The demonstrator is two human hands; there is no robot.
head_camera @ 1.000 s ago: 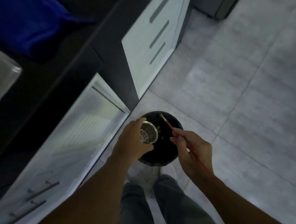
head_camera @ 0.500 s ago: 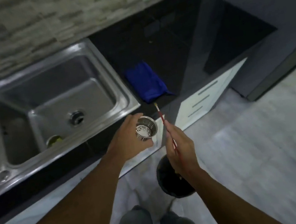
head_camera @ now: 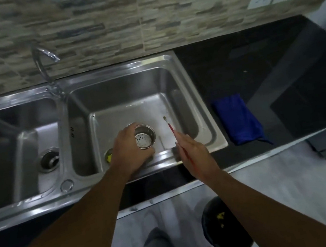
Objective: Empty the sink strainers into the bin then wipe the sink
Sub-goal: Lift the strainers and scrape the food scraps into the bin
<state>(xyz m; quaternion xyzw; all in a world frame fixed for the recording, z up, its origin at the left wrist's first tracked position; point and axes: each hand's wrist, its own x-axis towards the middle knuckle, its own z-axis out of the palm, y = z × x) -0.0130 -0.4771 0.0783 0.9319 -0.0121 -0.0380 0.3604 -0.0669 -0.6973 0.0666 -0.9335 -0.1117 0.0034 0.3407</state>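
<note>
Strainer (head_camera: 145,137) gripped in left hand (head_camera: 128,149) over right basin of sink (head_camera: 169,58); red brush (head_camera: 169,125) pinched in right hand (head_camera: 195,156) above sink front rim; bin (head_camera: 217,240) below sink, blue cloth (head_camera: 237,118) right of sink.

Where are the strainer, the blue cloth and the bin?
strainer (head_camera: 143,140), head view, on its perforated bottom.
blue cloth (head_camera: 238,119), head view, on the middle of the cloth.
bin (head_camera: 212,238), head view, on its dark left wall.

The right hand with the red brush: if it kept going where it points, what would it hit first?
Probably the floor or back wall of the right basin; depth is unclear. The brush in the right hand points past the strainer.
</note>
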